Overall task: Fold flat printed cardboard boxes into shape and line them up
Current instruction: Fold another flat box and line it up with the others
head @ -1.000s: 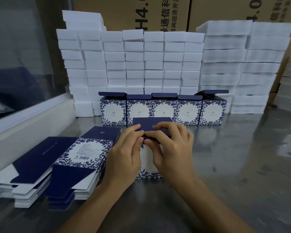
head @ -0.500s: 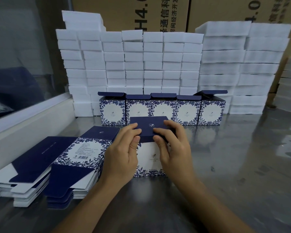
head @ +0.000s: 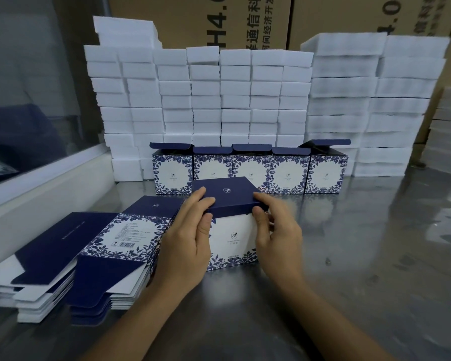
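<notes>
Thumb and fingers of the left hand (head: pixel 185 246) and right hand (head: pixel 276 238) pinch the navy lid's front corners on an upright blue-floral box (head: pixel 231 237). It stands on the steel table (head: pixel 362 256), between the flat box stack (head: pixel 94 256) and a row of five folded boxes (head: pixel 250 170).

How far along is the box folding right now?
Done: five boxes stand in a row at the back, top flaps up. In hand: a sixth box, gripped at its dark lid by the left hand and right hand. Left: a stack of flats beside it.
</notes>
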